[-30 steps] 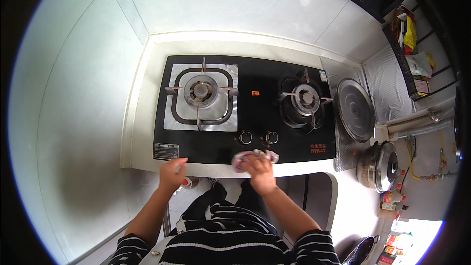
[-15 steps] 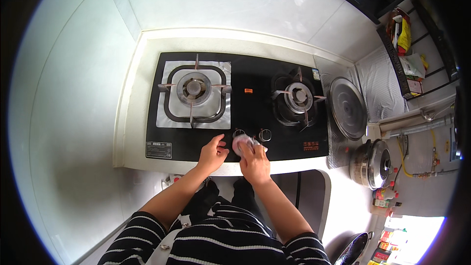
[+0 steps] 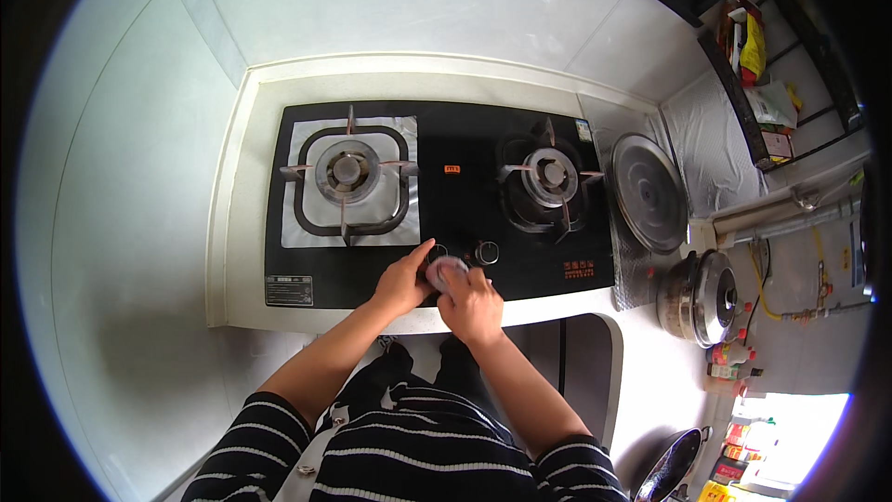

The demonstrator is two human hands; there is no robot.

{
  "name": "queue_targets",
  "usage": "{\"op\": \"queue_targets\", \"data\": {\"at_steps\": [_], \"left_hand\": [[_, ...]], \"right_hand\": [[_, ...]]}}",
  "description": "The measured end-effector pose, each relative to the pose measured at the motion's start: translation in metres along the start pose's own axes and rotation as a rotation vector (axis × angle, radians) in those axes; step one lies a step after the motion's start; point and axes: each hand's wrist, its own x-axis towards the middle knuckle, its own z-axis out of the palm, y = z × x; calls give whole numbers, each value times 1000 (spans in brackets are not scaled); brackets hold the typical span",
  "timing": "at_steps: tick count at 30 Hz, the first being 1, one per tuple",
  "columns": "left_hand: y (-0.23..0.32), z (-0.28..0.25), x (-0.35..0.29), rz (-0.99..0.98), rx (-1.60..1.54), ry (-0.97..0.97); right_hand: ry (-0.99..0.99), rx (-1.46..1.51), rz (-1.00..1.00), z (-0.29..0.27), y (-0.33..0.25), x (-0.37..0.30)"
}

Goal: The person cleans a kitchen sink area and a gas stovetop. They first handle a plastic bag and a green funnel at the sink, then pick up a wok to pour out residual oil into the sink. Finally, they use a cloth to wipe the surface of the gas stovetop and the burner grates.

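Observation:
A black glass gas cooktop (image 3: 372, 270) lies in front of me. My right hand (image 3: 472, 307) presses a bunched pinkish-grey cloth (image 3: 447, 271) against its front part, just below the left control knob (image 3: 439, 252). The cloth and fingers partly hide that knob. At the knob's left side is my left hand (image 3: 401, 281), its index finger stretched forward and its thumb side close to the cloth. Whether it touches the knob cannot be made out. The right control knob (image 3: 486, 253) shows uncovered, just beyond my right fingers.
Behind my hands stand the left burner (image 3: 347, 170), on a foil sheet (image 3: 302, 223), and the right burner (image 3: 552, 175). A round lid (image 3: 650, 191) leans right of the cooktop. Farther right are a lidded pot (image 3: 699, 297) and, nearer me, a frying pan (image 3: 671, 465).
My left hand has moved in toward the left knob and the cloth. My right hand and the cloth have shifted slightly left and nearer me. The whole view has shifted a little.

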Motion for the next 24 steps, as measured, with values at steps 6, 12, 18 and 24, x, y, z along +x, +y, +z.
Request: {"op": "queue_targets", "data": {"at_steps": [6, 12, 18, 24], "left_hand": [[-16, 7, 7, -16, -25, 13], [14, 0, 3, -42, 177, 101], [53, 31, 43, 249, 669, 85], [62, 34, 66, 85, 748, -309]], "right_hand": [[120, 17, 27, 21, 1, 15], [137, 131, -19, -24, 29, -18], [70, -30, 205, -21, 45, 21], [107, 53, 185, -43, 59, -7]]}}
